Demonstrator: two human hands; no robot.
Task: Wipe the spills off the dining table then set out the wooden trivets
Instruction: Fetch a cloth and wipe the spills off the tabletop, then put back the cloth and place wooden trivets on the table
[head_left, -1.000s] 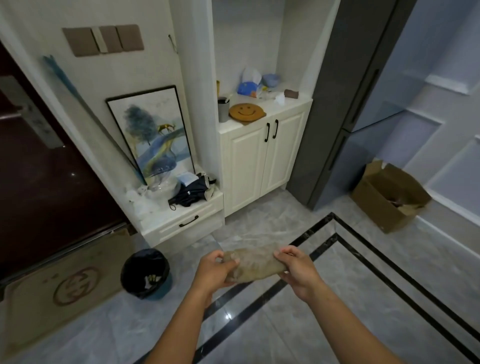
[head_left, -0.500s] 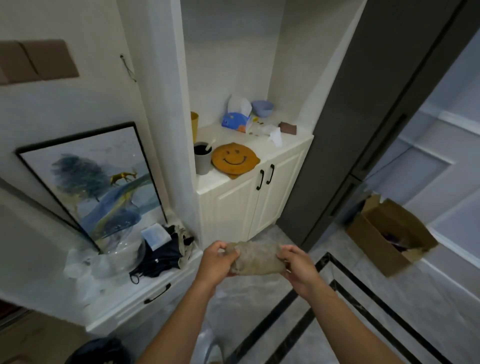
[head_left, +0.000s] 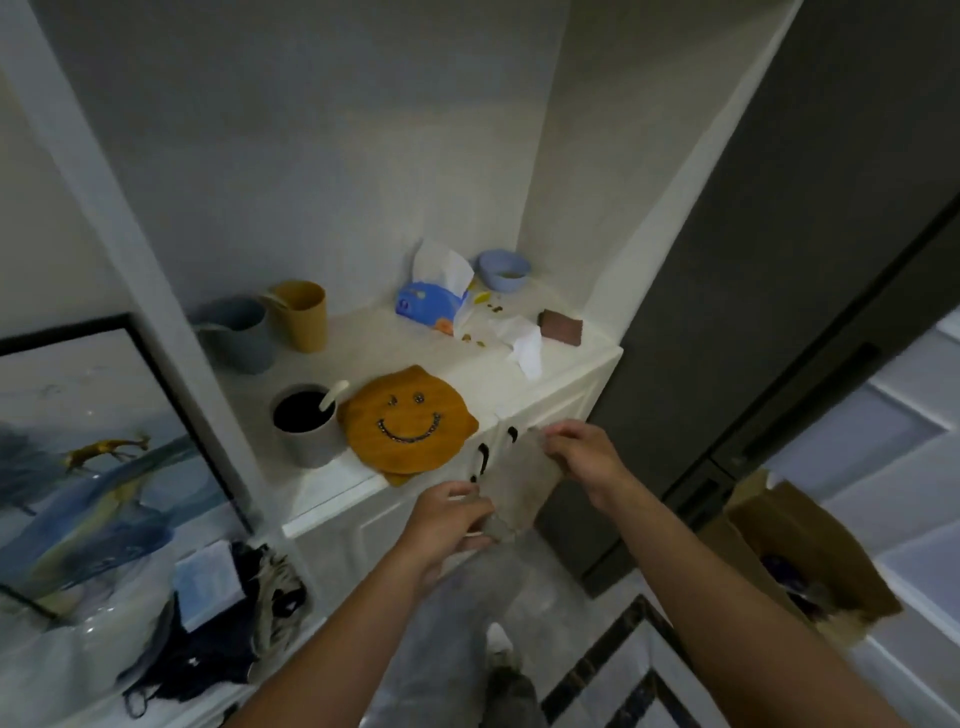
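Head view: far left of the smiley trivet (head_left: 408, 418) stands a framed painting (head_left: 93, 441); behind and left of the trivet are a grey mug (head_left: 236, 332) and a yellow cup (head_left: 304, 322); just left of it, a white cup (head_left: 306, 423) holding a spoon; the trivet lies at the front edge of the cabinet top (head_left: 363, 338), with another's rim showing beneath; behind and right of it sit a blue tissue box (head_left: 431, 306) and a blue bowl (head_left: 504, 270); below and right of it, the left hand (head_left: 447, 525) pinches the lower end of a beige cloth (head_left: 514, 493); the right hand (head_left: 582, 457) pinches its upper end; far right, a cardboard box (head_left: 810, 561).
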